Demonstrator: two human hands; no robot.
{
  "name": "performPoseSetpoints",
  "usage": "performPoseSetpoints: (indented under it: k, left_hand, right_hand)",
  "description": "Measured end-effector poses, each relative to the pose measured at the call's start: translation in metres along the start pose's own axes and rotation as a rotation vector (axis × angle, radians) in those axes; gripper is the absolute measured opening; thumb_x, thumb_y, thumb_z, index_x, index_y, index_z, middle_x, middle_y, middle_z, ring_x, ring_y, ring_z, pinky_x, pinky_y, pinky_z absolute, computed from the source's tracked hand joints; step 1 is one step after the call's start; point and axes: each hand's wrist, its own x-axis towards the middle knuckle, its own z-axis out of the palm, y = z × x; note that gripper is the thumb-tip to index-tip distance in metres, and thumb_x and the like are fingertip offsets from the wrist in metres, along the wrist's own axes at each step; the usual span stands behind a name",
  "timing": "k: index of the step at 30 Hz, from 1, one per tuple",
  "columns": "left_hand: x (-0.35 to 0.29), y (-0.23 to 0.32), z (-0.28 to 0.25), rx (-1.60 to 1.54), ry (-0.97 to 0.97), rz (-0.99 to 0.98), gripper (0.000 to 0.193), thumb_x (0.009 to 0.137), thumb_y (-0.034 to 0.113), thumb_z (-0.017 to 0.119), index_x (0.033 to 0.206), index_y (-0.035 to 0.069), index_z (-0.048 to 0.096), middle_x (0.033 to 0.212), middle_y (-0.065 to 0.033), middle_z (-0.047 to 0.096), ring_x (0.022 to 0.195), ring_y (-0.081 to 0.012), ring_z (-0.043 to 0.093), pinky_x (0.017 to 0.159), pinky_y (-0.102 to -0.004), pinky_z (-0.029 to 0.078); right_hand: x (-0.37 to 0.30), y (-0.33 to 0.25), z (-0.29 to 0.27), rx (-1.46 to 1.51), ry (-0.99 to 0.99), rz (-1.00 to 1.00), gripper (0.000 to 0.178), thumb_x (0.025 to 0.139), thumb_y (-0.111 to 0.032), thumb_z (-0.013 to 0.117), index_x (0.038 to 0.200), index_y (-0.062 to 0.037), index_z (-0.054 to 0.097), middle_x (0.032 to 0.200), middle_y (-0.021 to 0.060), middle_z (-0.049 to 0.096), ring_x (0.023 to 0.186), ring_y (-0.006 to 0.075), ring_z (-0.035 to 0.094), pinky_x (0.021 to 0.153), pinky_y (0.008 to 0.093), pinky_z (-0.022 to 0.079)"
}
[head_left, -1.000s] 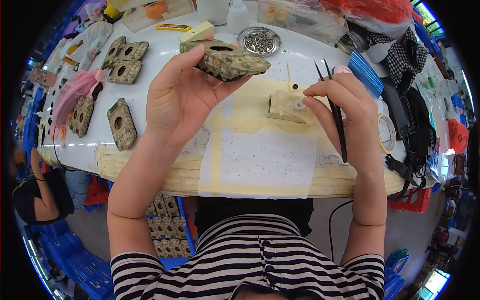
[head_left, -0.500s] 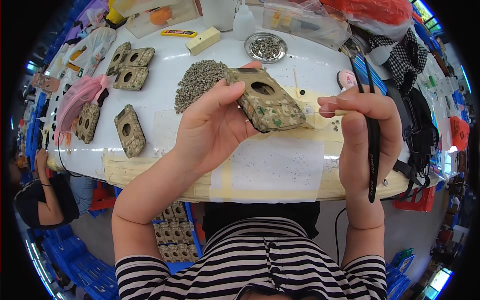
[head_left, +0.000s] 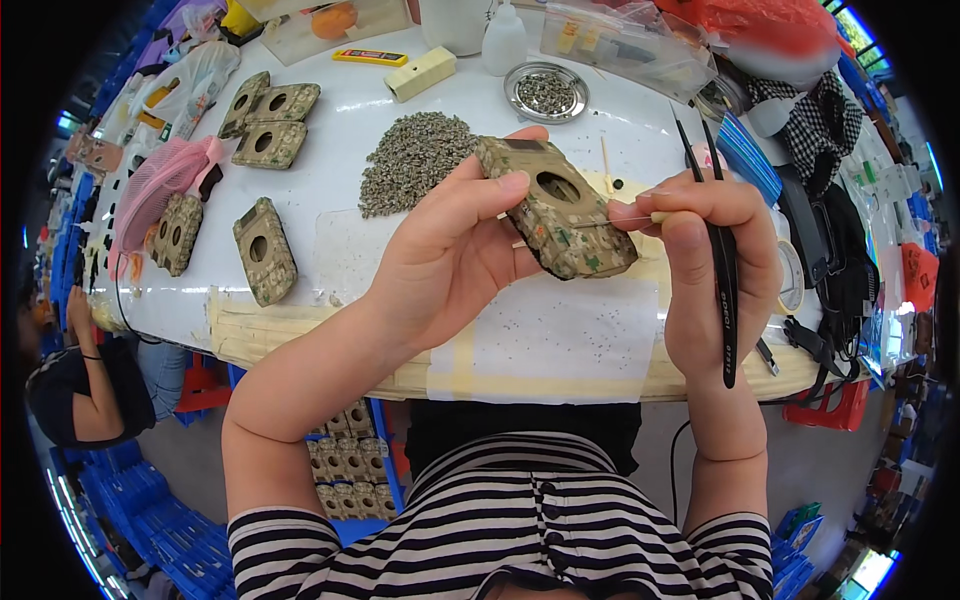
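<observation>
My left hand point(head_left: 440, 235) is closed around a camouflage toy tank hull point(head_left: 545, 218), thumb on its upper face and fingers beneath. The hull is tilted, and its round opening faces up. Between the thumb and fingertips of my right hand point(head_left: 725, 240) is a thin needle tool point(head_left: 659, 217) with a pale handle. Its fine shaft reaches over the hull's edge; whether the tip touches is too small to tell. Black tweezers point(head_left: 724, 300) also rest in my right hand, points upward and away from the hull. Below the hull lies a white sheet point(head_left: 550, 340) dotted with tiny specks.
A heap of small metallic parts point(head_left: 412, 160) lies beyond my left hand, near a metal dish point(head_left: 547, 93) of similar parts. More tank hulls point(head_left: 265, 252) lie at left. A white squeeze bottle point(head_left: 503, 42) stands at the back; black straps point(head_left: 835, 240) lie at right.
My right hand has moved left, bringing the needle tool over the hull's edge. The hull has shifted slightly right and down in view, still in my left hand.
</observation>
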Motion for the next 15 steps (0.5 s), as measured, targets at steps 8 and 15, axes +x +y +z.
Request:
performPoseSetpoints:
  k: [8,15]
  left_hand:
    - [0.0012,-0.0011,-0.0023,-0.001,-0.015,0.003,0.054,0.091,0.025,0.043,0.139,0.005,0.029,0.13,-0.0119,0.047,0.12,-0.0211,0.048,0.098,-0.0388,0.041]
    - [0.0011,-0.0015,-0.0022,-0.001,-0.01,0.003,0.054,0.091,0.025,0.043,0.139,0.005,0.029,0.13,-0.0116,0.047,0.12,-0.0209,0.048,0.098,-0.0385,0.041]
  right_hand:
    - [-0.0002,0.0015,-0.001,-0.032,-0.018,-0.016,0.006,0.091,-0.001,0.054,0.096,0.0013,0.055,0.084,0.0081,0.062,0.078,0.0096,0.059,0.072,0.0211,0.046]
    - [-0.0003,0.0027,-0.0007,-0.039,-0.018,-0.007,0.006,0.09,-0.001,0.054,0.096,0.001,0.055,0.083,0.008,0.062,0.077,0.0097,0.059,0.072,0.0212,0.046]
